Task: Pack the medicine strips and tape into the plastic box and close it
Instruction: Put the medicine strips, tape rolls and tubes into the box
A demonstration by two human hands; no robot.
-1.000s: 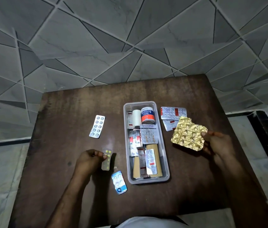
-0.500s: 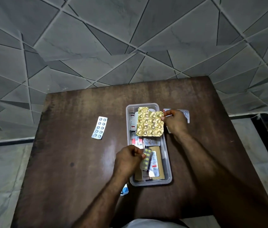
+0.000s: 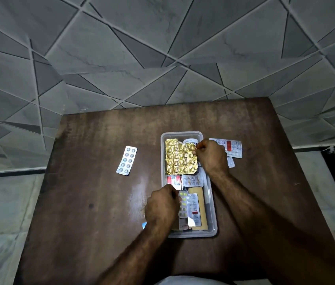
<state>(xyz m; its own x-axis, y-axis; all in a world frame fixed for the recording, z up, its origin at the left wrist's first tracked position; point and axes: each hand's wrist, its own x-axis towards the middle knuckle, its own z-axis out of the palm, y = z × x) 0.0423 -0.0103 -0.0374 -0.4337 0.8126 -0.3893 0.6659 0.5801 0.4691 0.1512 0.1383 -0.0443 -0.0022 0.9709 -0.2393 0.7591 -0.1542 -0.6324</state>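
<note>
Count of items on the wooden table [image 3: 100, 223]

Lying on the table: one clear plastic box [image 3: 212, 206]; one silver ten-pill blister strip [image 3: 126, 160] to its left; two strips to its right, the top one a red-labelled strip [image 3: 231, 148]. Sitting in the box: one gold foil strip [image 3: 180, 159], one yellow-pill strip [image 3: 183, 204], one tape roll [image 3: 191, 140]; remaining strips overlapping, number unclear. Two hands reaching in: left hand [image 3: 161, 206], right hand [image 3: 211, 156].

A dark brown wooden table [image 3: 92, 202] is filling the middle of the view, its top worn and streaked, with a glossy patch catching light near the centre. Beyond its far edge a wall of grey tiles [image 3: 121, 48] cut in angular shapes is rising. Pale marble floor [image 3: 2, 202] is showing past the table's left and right edges.
</note>
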